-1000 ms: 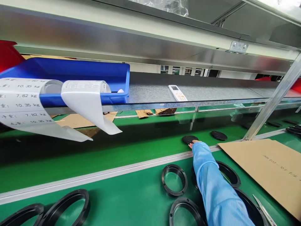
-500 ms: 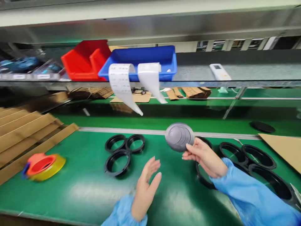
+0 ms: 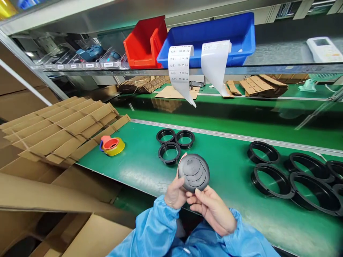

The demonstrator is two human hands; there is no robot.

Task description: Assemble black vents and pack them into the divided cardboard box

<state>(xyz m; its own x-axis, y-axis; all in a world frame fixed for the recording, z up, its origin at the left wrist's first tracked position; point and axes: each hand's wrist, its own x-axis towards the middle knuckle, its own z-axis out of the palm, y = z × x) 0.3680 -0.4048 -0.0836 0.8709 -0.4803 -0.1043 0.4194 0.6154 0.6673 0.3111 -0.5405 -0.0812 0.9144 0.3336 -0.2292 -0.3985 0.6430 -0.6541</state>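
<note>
Closed on a grey cap (image 3: 193, 172) from both sides: cupped at its left edge and back by the left hand (image 3: 175, 192), pinched at its lower rim by the thumb and fingertips of the right hand (image 3: 214, 210). Held in the air with its ridged face up, just above the near edge of the green bench (image 3: 227, 192).

Around the cap, from big to small:
- Well to its left, a fanned stack of cardboard dividers (image 3: 61, 125).
- Far above it on the shelf, a blue bin (image 3: 214, 35) with two paper strips (image 3: 180, 67) hanging over the front, and a red bin (image 3: 144, 43) alongside.
- To its right, flat on the bench, several wide black rings (image 3: 270, 175).
- Just beyond it, three smaller black rings (image 3: 169, 152) touching one another.
- To its left, near the cardboard, a roll of tape (image 3: 112, 145).
- Far up to its right, a white remote (image 3: 323, 49).

Judged from here, best gripped by the rim alone, leaving the ridged face uncovered and square to the eyes. Better turned slowly with the fingertips than the palms, and kept over the bench in case of a slip.

Wrists bent inward, blue sleeves (image 3: 150, 232) meeting low and close to the body.
</note>
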